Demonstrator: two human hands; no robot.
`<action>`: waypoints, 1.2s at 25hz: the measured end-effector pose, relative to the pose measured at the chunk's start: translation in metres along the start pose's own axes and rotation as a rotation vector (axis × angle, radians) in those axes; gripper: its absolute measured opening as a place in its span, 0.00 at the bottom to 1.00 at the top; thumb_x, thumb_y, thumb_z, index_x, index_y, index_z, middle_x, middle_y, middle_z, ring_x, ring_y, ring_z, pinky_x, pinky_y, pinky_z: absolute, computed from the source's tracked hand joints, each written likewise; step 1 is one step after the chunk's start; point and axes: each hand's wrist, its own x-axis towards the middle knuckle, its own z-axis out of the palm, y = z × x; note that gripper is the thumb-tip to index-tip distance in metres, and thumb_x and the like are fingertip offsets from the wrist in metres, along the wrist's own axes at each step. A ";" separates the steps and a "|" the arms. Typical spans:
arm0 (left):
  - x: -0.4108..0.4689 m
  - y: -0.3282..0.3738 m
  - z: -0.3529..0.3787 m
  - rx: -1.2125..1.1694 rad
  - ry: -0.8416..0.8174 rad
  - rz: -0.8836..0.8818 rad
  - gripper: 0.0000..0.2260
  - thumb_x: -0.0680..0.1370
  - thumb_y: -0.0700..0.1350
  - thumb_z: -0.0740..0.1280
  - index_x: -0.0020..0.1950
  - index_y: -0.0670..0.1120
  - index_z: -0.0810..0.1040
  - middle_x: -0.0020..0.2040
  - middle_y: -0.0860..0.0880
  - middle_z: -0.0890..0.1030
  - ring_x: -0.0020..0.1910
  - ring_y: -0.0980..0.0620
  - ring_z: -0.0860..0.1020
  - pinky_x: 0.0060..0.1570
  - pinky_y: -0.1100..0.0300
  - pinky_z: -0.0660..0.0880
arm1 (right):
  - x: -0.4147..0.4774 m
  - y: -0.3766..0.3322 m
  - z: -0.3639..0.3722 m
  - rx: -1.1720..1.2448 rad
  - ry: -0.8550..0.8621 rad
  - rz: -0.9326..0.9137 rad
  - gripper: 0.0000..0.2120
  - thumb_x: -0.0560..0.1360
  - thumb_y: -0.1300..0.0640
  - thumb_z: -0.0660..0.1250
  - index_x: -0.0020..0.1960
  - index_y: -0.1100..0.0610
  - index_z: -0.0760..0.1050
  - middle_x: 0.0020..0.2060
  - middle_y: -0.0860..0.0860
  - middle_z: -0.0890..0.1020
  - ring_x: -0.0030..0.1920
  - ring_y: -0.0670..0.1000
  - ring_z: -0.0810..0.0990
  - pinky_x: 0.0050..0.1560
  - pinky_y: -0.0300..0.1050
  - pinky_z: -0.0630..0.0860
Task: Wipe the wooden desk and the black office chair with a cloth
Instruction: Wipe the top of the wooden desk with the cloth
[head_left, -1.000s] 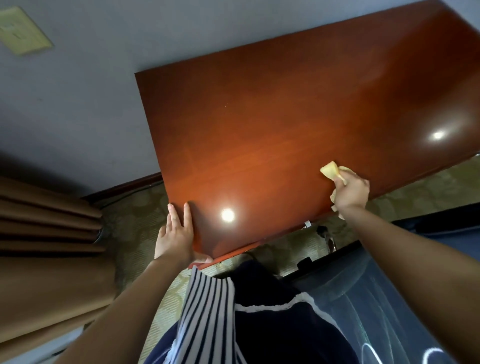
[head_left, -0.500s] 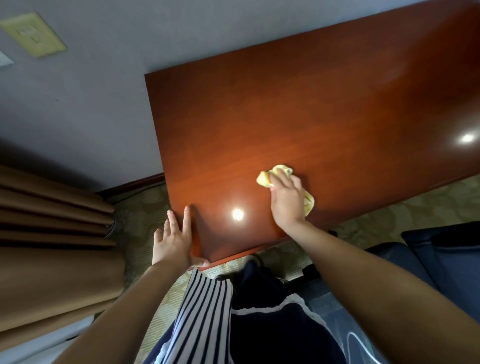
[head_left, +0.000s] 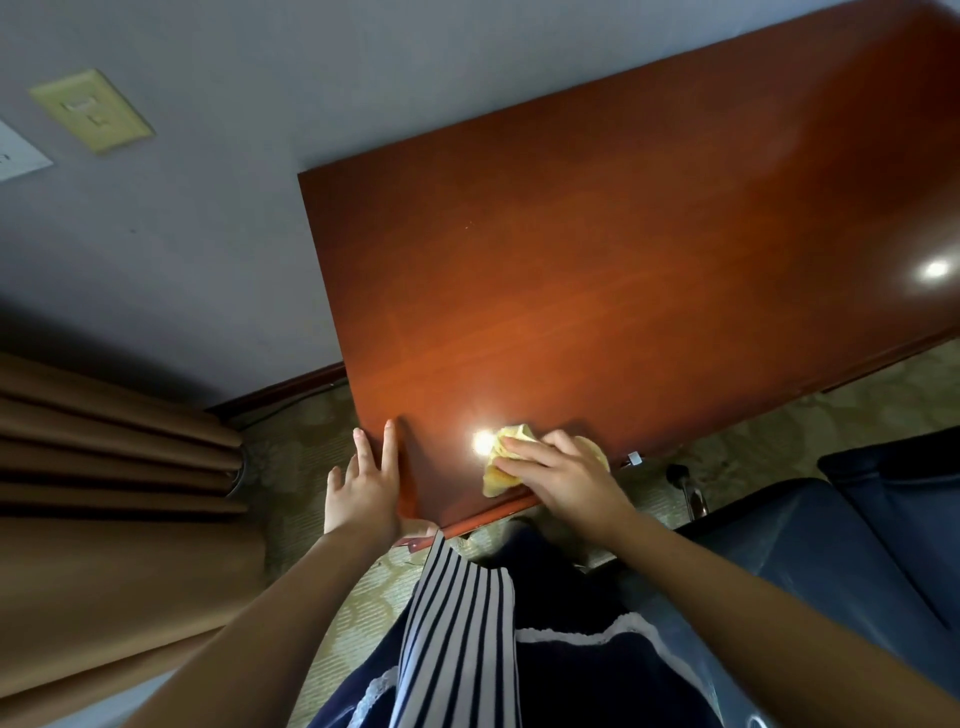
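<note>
- Near the front left corner of the wooden desk, the right hand is pressing a yellow cloth down on the shiny top, with its fingers spread flat over the cloth.
- Most of the cloth is hiding under that hand; a crumpled bit is sticking out on the left, right beside a bright spot of light shining on the wood.
- The left hand is resting against the left edge of the desk at the corner, with its fingers straight and holding nothing.
- The two hands are sitting close together, with only the desk corner between them.
- The black office chair is standing to the right, near the person and apart from the desk, and part of it is running out of the picture.
- Brown curtains are hanging in folds on the left, well apart from the desk.
- A patterned carpet is showing between the curtains and the desk.
- A grey wall is standing behind the desk, with a pale switch plate on it, high on the left.
- The person's striped and dark clothes are filling the bottom middle, covering the floor below the desk's front edge.
</note>
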 end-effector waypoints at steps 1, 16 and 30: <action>0.001 0.000 -0.001 0.005 0.005 0.004 0.62 0.63 0.72 0.68 0.74 0.46 0.27 0.77 0.35 0.41 0.76 0.43 0.56 0.74 0.49 0.54 | -0.004 0.010 -0.007 -0.005 -0.023 0.031 0.26 0.64 0.67 0.76 0.59 0.51 0.80 0.61 0.48 0.79 0.45 0.55 0.77 0.45 0.48 0.78; 0.016 -0.010 -0.007 0.229 0.038 0.152 0.59 0.65 0.73 0.65 0.76 0.42 0.32 0.77 0.41 0.35 0.76 0.44 0.36 0.72 0.44 0.37 | 0.074 0.071 -0.033 -0.096 0.172 0.675 0.15 0.78 0.61 0.63 0.63 0.54 0.77 0.61 0.53 0.79 0.54 0.59 0.70 0.55 0.47 0.68; 0.015 -0.023 -0.017 0.260 -0.020 0.234 0.60 0.65 0.67 0.71 0.76 0.43 0.32 0.77 0.41 0.35 0.77 0.46 0.39 0.74 0.46 0.41 | 0.058 -0.048 0.028 -0.086 -0.020 0.241 0.19 0.75 0.64 0.63 0.63 0.51 0.76 0.67 0.46 0.73 0.49 0.56 0.73 0.49 0.51 0.73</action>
